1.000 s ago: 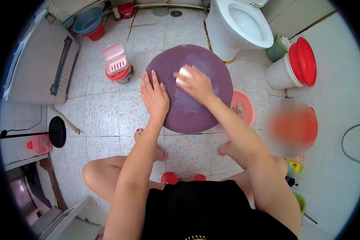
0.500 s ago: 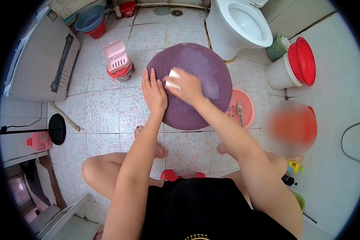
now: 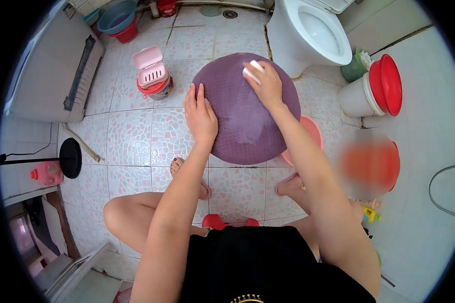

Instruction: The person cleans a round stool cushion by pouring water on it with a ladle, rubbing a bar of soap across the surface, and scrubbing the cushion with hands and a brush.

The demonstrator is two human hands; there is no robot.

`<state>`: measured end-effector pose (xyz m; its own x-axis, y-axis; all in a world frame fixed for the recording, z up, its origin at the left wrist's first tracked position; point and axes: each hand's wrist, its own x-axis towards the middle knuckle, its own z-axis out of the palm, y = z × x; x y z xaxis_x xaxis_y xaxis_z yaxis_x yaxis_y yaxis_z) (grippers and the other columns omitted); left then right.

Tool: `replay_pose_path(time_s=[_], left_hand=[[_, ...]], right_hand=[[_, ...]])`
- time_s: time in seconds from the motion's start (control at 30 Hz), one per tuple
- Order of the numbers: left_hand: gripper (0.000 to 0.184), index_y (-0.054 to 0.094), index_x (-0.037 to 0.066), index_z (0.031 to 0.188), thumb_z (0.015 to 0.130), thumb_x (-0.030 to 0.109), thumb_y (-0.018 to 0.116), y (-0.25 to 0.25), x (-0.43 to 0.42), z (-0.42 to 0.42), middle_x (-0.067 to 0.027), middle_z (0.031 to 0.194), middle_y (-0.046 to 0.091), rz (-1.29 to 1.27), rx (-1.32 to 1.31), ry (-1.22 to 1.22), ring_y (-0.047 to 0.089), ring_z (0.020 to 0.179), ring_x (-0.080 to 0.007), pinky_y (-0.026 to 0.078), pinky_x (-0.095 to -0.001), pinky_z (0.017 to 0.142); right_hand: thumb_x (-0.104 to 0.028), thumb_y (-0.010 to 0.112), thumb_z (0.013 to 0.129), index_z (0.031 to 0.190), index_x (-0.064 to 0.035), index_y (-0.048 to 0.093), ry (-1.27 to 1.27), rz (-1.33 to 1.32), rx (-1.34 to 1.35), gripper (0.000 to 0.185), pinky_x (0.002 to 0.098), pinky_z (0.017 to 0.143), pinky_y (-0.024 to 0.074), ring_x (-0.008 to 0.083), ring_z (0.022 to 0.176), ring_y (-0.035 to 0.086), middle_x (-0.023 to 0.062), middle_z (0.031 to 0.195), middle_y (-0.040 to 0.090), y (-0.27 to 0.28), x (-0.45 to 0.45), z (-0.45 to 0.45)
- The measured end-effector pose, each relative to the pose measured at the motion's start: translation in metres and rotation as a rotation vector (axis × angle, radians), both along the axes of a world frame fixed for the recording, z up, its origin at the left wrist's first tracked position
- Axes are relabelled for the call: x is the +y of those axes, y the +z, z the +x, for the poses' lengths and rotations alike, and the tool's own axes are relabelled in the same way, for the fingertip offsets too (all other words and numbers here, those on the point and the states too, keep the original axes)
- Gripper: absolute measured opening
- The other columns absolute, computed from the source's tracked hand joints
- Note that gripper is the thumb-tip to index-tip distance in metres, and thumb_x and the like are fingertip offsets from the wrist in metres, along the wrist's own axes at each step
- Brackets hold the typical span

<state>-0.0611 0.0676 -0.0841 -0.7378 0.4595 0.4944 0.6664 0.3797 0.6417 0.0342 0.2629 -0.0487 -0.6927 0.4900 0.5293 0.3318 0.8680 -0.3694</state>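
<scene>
"What's the room like around you?"

"A bathroom. The tiled floor [image 3: 129, 139] is pale with pink and grey patches, and the toilet [image 3: 288, 45] stands ahead, to the right. An open pink case [image 3: 153, 74] sits on a small bucket [image 3: 162, 92] to the left. My surface is the round purple piece [image 3: 247, 126], dimpled, with a pale wet-looking sheen in the middle. A pink basin [image 3: 313, 134] shows partly from under its right side."

"Any writing?"

"There's a gold print [image 3: 246, 298] at the bottom of my black top [image 3: 237, 262], cut off by the view. The print on the small bucket is too small to read."

"And your hands?"

"My right grip [image 3: 269, 88] is closed around a white block [image 3: 254, 71], which pokes out at my fingertips over the far right part of the purple piece. My left grip [image 3: 202, 118] is open, fingers spread along its left edge."
</scene>
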Motion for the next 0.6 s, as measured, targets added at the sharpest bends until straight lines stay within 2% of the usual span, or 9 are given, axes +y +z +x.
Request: replay_pose_path(time_s=[0.07, 0.17, 0.33, 0.6], left_hand=[[0.042, 0.052, 0.006, 0.138, 0.097, 0.01, 0.05, 0.0, 0.001, 0.0, -0.0186, 0.145, 0.046, -0.007, -0.001, 0.005, 0.044, 0.133, -0.0377, 0.036, -0.0478, 0.11], [0.041, 0.052, 0.005, 0.137, 0.097, 0.01, 0.049, -0.001, 0.0, 0.0, -0.0187, 0.145, 0.046, -0.004, 0.011, 0.014, 0.044, 0.133, -0.0378, 0.036, -0.0475, 0.11], [0.039, 0.052, 0.003, 0.136, 0.098, 0.01, 0.047, -0.006, -0.008, 0.001, -0.0189, 0.144, 0.047, 0.069, -0.02, -0.004, 0.044, 0.133, -0.0377, 0.036, -0.0467, 0.111], [0.038, 0.053, 0.003, 0.135, 0.099, 0.009, 0.045, -0.003, -0.01, 0.002, -0.0197, 0.143, 0.048, 0.083, -0.032, -0.008, 0.045, 0.132, -0.0378, 0.037, -0.046, 0.11]], right_hand=[[-0.031, 0.073, 0.085, 0.119, -0.0246, 0.071, -0.07, -0.027, 0.069, 0.034, 0.0429, 0.091, 0.0484, 0.0348, 0.107, 0.057, 0.0132, 0.113, 0.062, -0.004, 0.008, -0.023], [-0.033, 0.074, 0.083, 0.116, -0.0237, 0.072, -0.072, 0.083, 0.086, 0.034, 0.0423, 0.09, 0.0478, 0.0329, 0.103, 0.055, 0.0124, 0.11, 0.061, -0.004, 0.002, -0.04], [-0.032, 0.076, 0.08, 0.113, -0.0249, 0.073, 0.151, 0.064, -0.016, 0.034, 0.0413, 0.089, 0.0438, 0.0305, 0.1, 0.049, 0.0091, 0.109, 0.057, 0.004, -0.052, -0.029], [-0.032, 0.076, 0.081, 0.126, -0.0251, 0.065, 0.199, 0.187, -0.158, 0.047, 0.0413, 0.087, 0.043, 0.0294, 0.097, 0.049, 0.0101, 0.11, 0.054, 0.009, -0.08, 0.005]])
